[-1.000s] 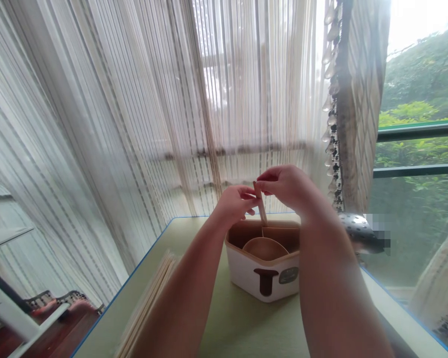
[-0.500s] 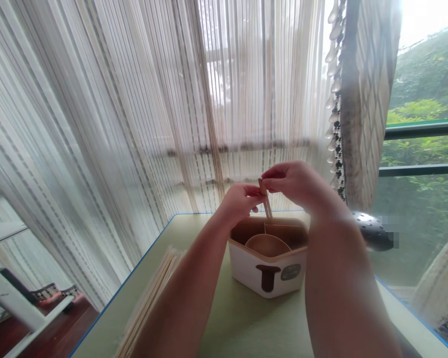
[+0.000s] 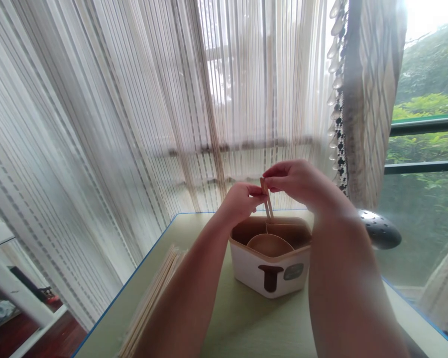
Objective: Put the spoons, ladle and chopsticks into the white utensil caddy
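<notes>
Slim wooden sticks (image 3: pixel 269 210), two of them, stand nearly upright in the head view, their lower ends at the far part of a white box (image 3: pixel 246 271) with a brown, divided inside; whether they touch it cannot be told. The left hand (image 3: pixel 241 201) pinches them near the top, thumb and fingers drawn together. The right hand (image 3: pixel 294 183) also has its fingertips closed on their upper ends. The box sits on a pale green worktop (image 3: pixel 242 323) with blue edging. Left of it, beside the left forearm, lies a bundle of long, thin sticks (image 3: pixel 153 296). Behind hangs a sheer striped curtain (image 3: pixel 134 99).
</notes>
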### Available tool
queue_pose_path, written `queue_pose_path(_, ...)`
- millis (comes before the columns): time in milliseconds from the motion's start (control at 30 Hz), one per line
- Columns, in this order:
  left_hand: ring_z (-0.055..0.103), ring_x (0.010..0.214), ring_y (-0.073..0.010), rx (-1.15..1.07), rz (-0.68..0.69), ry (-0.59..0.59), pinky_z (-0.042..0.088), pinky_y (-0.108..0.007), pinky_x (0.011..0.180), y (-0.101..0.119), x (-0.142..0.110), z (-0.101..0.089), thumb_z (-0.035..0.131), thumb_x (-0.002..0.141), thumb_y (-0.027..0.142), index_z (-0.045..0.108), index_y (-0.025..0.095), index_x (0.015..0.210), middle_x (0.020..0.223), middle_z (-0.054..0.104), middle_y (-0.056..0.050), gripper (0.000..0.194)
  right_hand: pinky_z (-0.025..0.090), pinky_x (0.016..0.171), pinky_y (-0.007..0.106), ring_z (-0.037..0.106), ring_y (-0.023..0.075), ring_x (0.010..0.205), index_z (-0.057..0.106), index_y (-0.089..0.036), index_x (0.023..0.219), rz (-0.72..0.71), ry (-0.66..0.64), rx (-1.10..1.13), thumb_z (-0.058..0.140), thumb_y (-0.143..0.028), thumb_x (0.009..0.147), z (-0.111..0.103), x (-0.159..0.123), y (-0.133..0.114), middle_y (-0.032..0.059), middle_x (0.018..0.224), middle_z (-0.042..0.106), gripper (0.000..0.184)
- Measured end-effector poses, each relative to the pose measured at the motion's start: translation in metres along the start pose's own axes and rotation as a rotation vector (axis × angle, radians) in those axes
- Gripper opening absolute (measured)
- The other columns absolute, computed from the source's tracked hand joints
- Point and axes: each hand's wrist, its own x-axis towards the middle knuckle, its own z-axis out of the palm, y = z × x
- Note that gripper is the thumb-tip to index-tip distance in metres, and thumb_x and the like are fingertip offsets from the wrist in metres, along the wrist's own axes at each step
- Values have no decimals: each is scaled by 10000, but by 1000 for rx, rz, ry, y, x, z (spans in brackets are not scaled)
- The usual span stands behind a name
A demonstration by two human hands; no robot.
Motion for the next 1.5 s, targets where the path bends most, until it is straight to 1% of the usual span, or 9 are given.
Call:
queue_pose_path(300, 467, 514, -57, 109, -93, -64, 398, -191, 486, 5, -3, 4, 637, 714, 249, 707, 132, 831, 673, 632, -14, 180, 444, 495, 249, 574, 138, 552, 701, -159, 788, 3, 71, -192, 652, -212, 660, -3, -6, -9, 32, 647, 663, 147)
queue_pose_path(500, 588, 570, -122, 81, -204, -231, 461, -227, 473, 9, -12, -12, 648, 712, 256, 641, 116, 947, 778, 666, -77, 273, 462, 523, 279, 574, 143, 537, 706, -168, 779, 51, 119, -209, 618, -323, 715, -12, -16, -21, 30, 619, 652, 190)
queue_pose_path(667, 638, 710, -176, 364, -215, 85, 511, -304, 607, 14, -32, -35, 652, 720, 301, 541, 154, 1187, 1035, 648, -122, 501, 485, 618, 298, 616, 155, 625, 708, -175, 813, -77, 192, -156, 585, -353, 747, -12, -32, -45, 29, 683, 671, 226)
queue_pose_path(867, 610, 900, -214, 796, -297, 558, 470, -344, 828, -23, -94, -30, 566, 797, 201, 603, 147, 1085, 1009, 654, -109, 295, 492, 638, 291, 620, 149, 617, 700, -190, 820, -276, 224, -106, 586, -338, 761, -2, -56, -83, 26, 693, 681, 196)
queue_pose_path(1067, 567, 949, -223, 1052, -392, 555, 452, -366, 872, -84, -177, 6, 489, 815, 132, 650, 145, 920, 936, 648, -106, 194, 475, 525, 235, 630, 138, 614, 672, -210, 904, -345, 276, 100, 558, -353, 793, 20, -126, -114, 32, 824, 695, 213)
queue_pose_path(1167, 559, 979, -197, 1042, -396, 516, 449, -324, 890, -94, -191, 13, 432, 832, 110, 652, 162, 953, 975, 649, -88, 256, 479, 581, 244, 637, 151, 645, 672, -210, 866, -239, 144, 128, 541, -382, 798, 52, -162, -89, 31, 798, 700, 227)
queue_pose_path(1267, 565, 981, -198, 1079, -483, 413, 458, -314, 878, -93, -190, 16, 424, 834, 120, 650, 160, 995, 987, 650, -92, 280, 460, 611, 274, 644, 190, 698, 687, -218, 791, -22, -50, -28, 518, -411, 789, 86, -186, -34, 38, 760, 706, 257)
queue_pose_path(1400, 590, 935, -207, 1096, -569, 325, 483, -322, 826, -91, -186, 21, 387, 828, 78, 675, 145, 957, 933, 661, -116, 322, 464, 689, 300, 644, 218, 804, 693, -193, 883, 207, -117, -41, 483, -416, 784, 111, -211, 35, 70, 854, 712, 322)
queue_pose_path(1500, 590, 951, -203, 1096, -578, 300, 485, -323, 827, -89, -186, 24, 343, 830, 43, 675, 146, 973, 949, 660, -122, 376, 468, 738, 304, 637, 215, 860, 656, -172, 1037, 230, -114, 21, 472, -410, 785, 115, -222, 58, 78, 953, 700, 392)
